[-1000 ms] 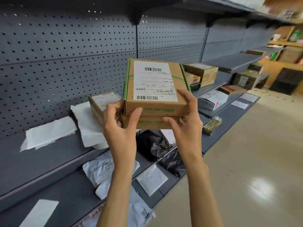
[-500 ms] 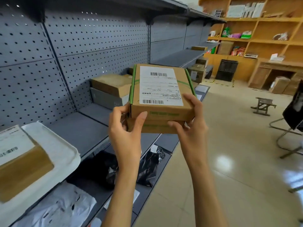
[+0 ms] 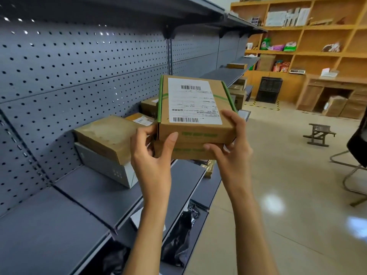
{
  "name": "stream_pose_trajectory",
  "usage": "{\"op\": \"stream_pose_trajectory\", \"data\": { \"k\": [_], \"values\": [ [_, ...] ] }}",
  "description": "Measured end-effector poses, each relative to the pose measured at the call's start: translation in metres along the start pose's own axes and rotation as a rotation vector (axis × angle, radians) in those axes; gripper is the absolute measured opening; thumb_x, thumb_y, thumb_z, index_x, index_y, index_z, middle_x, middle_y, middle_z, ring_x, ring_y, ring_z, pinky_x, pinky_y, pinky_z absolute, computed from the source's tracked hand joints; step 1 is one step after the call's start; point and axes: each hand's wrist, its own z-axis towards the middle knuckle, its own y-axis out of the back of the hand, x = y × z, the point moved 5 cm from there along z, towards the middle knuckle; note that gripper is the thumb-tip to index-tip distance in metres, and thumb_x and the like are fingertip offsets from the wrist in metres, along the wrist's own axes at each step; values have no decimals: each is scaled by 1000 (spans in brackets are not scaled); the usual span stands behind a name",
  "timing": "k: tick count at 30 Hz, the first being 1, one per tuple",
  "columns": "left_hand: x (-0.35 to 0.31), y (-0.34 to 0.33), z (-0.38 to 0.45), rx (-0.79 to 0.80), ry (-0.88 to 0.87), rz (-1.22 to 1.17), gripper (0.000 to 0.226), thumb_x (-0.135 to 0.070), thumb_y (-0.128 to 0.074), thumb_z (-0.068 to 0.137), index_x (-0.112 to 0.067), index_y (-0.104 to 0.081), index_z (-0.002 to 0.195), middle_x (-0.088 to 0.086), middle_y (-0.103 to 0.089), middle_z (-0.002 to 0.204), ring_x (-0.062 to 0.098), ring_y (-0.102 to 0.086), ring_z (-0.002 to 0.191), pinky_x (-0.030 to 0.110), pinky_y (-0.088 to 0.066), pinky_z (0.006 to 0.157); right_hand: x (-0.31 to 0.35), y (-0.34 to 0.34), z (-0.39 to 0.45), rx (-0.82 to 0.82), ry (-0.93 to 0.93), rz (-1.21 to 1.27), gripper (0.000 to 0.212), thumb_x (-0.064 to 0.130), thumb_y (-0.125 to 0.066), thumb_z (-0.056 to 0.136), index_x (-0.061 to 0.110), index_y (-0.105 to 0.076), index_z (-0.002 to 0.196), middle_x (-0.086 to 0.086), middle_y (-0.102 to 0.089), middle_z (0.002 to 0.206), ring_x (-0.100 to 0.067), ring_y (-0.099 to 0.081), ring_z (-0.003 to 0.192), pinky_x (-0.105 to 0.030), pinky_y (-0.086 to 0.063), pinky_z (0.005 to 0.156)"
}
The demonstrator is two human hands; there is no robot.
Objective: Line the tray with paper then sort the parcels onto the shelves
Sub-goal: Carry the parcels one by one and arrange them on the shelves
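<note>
A brown cardboard parcel (image 3: 195,104) with green tape and a white barcode label sits on top of a second, similar box (image 3: 188,151); I hold both in front of me, above the grey shelf (image 3: 95,193). My left hand (image 3: 153,153) grips the stack's left near corner, thumb on the front face. On the right side, my right hand (image 3: 232,143) grips it, fingers curled over the top edge and under the lower box. The tray is out of view.
A brown parcel on a white box (image 3: 107,147) sits on the shelf just left of my hands, more boxes (image 3: 149,106) behind. Black bags (image 3: 178,239) lie on the lower shelf. Wooden shelving (image 3: 309,46), a stool (image 3: 319,133) and chair legs (image 3: 355,175) stand right.
My view has swung right along the shelves: the white tray with its parcel and the paper sheets have left the frame. Both hands keep the same hold on the stacked boxes.
</note>
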Motion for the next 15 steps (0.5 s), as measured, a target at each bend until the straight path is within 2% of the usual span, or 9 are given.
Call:
{"op": "stream_pose_trajectory", "data": {
  "k": [4, 7, 9, 10, 12, 15],
  "values": [
    [27, -20, 27, 2, 3, -2, 26, -30, -75, 90, -46, -57, 100, 11, -64, 119, 22, -64, 112, 28, -54, 90, -28, -12, 36, 7, 6, 16, 79, -7, -75, 83, 42, -43, 136, 32, -50, 129, -2, -54, 125, -27, -61, 91],
    [44, -41, 48, -7, -5, 24, 23, -26, -75, 90, -35, -58, 104, 10, -64, 119, 20, -65, 110, 29, -55, 90, -49, -18, 67, 21, 23, -4, 80, -5, -76, 83, 46, -42, 135, 42, -48, 126, 2, -53, 123, -23, -59, 92],
    [57, -54, 60, -25, 4, 38, 23, -25, -75, 90, -31, -58, 104, 10, -64, 119, 17, -65, 110, 29, -55, 91, -63, -22, 88, 41, 31, 6, 79, -4, -76, 83, 44, -42, 136, 43, -48, 125, 3, -53, 123, -19, -56, 93],
    [65, -61, 68, -39, 8, 41, 23, -25, -75, 90, -32, -58, 103, 11, -64, 119, 17, -65, 110, 29, -55, 92, -71, -25, 100, 56, 36, 18, 79, -4, -76, 83, 43, -42, 137, 42, -48, 126, 2, -52, 124, -19, -56, 93],
    [78, -73, 82, -76, 0, 69, 23, -24, -75, 90, -32, -58, 101, 12, -64, 118, 16, -65, 108, 29, -55, 92, -86, -32, 125, 94, 46, 39, 78, -5, -75, 83, 40, -44, 138, 42, -49, 126, 0, -53, 124, -29, -58, 96],
    [92, -90, 103, -151, -38, 171, 23, -23, -76, 89, -23, -57, 103, 14, -63, 115, 7, -61, 99, 24, -53, 89, -106, -44, 161, 152, 48, 92, 77, -7, -74, 82, 36, -46, 139, 37, -52, 130, 3, -52, 125, -38, -57, 98]
  ]
}}
